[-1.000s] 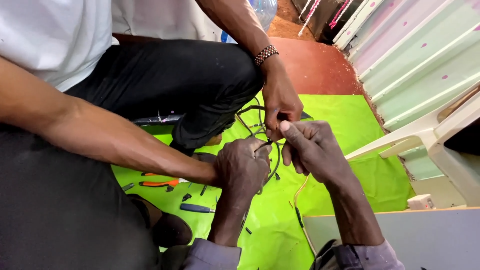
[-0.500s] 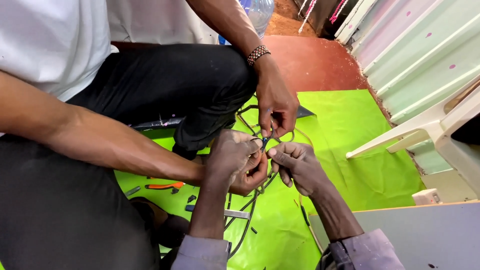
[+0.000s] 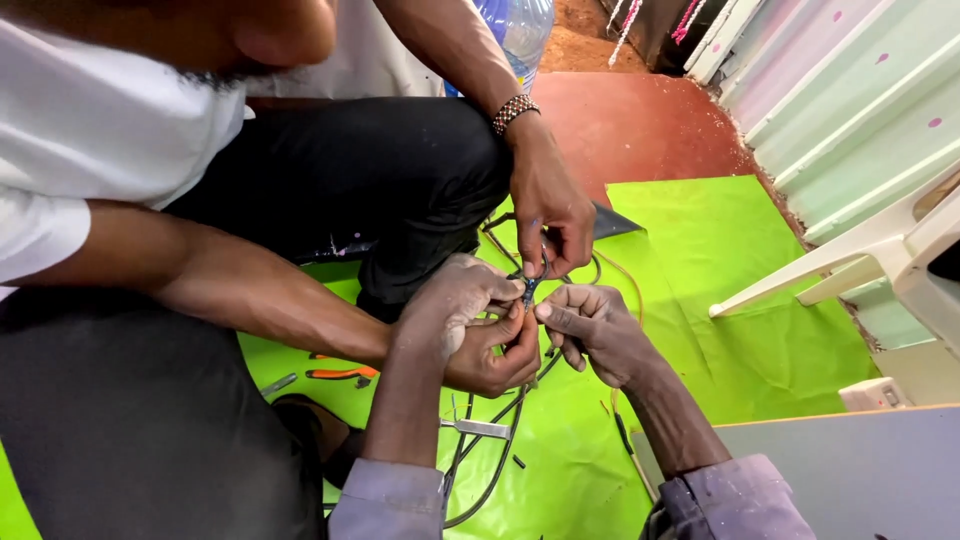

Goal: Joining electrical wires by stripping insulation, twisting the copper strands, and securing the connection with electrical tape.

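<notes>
Our left hand (image 3: 455,300) and our right hand (image 3: 590,325) meet over the middle of the green sheet (image 3: 720,250), and each is closed with its fingertips on the same small blue connector (image 3: 528,290) at the end of the dark cables (image 3: 480,440). A second person's hand (image 3: 550,205), wearing a beaded bracelet (image 3: 513,112), pinches this connector from above, and their other hand (image 3: 495,355) supports it from below. Orange pliers (image 3: 340,372) lie near the sheet's left edge.

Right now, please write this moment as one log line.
left hand: pinching small blue connector | right hand: gripping black cable | co-worker's hand: touching connector | surface: green sheet | nearby: orange-handled pliers
</notes>
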